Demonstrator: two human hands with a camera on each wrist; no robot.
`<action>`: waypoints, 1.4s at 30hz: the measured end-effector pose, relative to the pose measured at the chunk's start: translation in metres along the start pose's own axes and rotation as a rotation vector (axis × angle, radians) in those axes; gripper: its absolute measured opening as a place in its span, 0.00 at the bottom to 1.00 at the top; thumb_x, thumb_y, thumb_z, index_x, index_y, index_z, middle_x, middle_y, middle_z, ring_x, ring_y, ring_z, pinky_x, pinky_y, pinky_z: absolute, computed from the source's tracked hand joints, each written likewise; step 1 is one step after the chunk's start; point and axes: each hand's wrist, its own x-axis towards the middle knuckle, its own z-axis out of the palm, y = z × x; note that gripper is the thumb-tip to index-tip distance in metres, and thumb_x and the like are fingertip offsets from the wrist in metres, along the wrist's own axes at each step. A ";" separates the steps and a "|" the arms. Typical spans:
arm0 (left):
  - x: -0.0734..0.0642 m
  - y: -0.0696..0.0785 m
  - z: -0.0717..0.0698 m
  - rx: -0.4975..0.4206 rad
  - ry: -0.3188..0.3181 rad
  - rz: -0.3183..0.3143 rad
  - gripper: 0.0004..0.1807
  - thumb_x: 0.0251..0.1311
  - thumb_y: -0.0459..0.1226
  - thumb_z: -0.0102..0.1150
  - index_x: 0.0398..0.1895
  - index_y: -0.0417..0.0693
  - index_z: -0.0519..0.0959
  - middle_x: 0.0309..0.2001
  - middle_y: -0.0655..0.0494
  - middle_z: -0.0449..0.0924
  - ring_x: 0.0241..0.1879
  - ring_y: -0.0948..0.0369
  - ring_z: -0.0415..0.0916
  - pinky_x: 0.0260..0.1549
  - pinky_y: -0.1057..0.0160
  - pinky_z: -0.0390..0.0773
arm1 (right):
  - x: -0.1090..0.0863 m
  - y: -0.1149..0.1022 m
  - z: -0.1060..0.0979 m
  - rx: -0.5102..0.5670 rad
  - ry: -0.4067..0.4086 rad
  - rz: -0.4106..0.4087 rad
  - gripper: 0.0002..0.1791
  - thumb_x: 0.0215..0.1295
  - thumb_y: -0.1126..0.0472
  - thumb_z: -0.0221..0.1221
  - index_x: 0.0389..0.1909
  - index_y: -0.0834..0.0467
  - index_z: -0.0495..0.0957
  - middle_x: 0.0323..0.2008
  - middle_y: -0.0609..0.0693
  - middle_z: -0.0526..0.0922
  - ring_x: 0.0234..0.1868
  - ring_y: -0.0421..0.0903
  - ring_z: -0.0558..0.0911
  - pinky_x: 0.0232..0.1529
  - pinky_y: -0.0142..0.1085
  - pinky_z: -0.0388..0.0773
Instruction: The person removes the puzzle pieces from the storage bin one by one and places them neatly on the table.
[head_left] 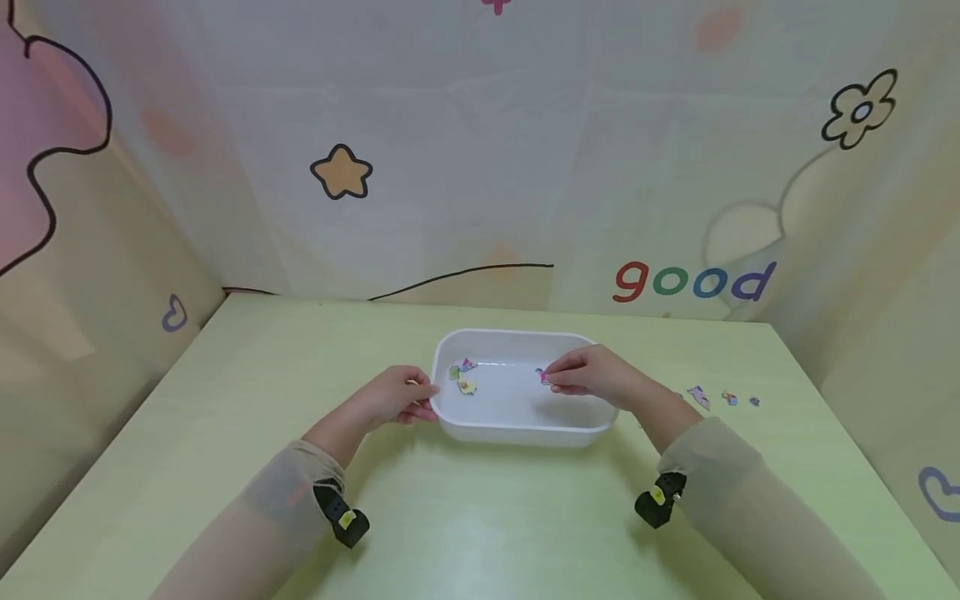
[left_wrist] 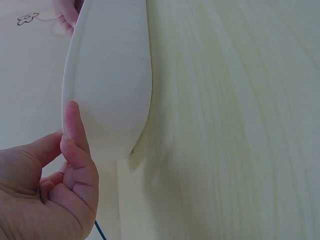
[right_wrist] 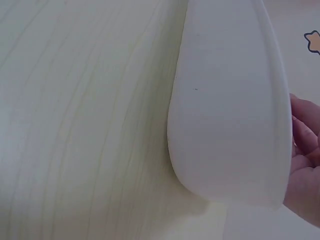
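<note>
A white rectangular tub (head_left: 525,435) with rounded corners stands on the table. My left hand (head_left: 397,395) pinches its left rim between thumb and fingers; the left wrist view shows this hand (left_wrist: 60,185) at the tub's rim. My right hand (head_left: 596,375) reaches over the right side of the tub and pinches a small pink and purple sticker-like cutout (head_left: 543,377) above its floor. Inside the tub's left end lie a few small colourful cutouts (head_left: 467,387). In the right wrist view the tub's wall (right_wrist: 230,110) hides part of my right hand (right_wrist: 306,160).
Several more small cutouts (head_left: 699,397) lie in a row on the table to the right of the tub, partly behind my right forearm. The pale yellow-green table (head_left: 480,517) meets a printed backdrop (head_left: 465,208) at its far edge.
</note>
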 end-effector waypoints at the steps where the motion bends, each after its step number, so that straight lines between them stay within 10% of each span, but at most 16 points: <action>1: 0.000 0.000 0.000 0.000 0.001 0.002 0.10 0.66 0.37 0.51 0.42 0.37 0.71 0.28 0.49 0.77 0.25 0.60 0.80 0.21 0.68 0.70 | -0.002 0.000 -0.002 -0.001 0.010 0.006 0.15 0.60 0.65 0.61 0.48 0.68 0.78 0.45 0.61 0.81 0.46 0.55 0.80 0.49 0.41 0.74; 42: -0.003 0.004 0.001 0.015 0.012 -0.006 0.09 0.66 0.37 0.51 0.41 0.38 0.71 0.28 0.49 0.77 0.28 0.57 0.80 0.21 0.69 0.71 | -0.077 0.056 -0.075 -0.027 0.071 0.011 0.22 0.66 0.60 0.57 0.53 0.72 0.71 0.50 0.63 0.77 0.47 0.52 0.79 0.49 0.39 0.74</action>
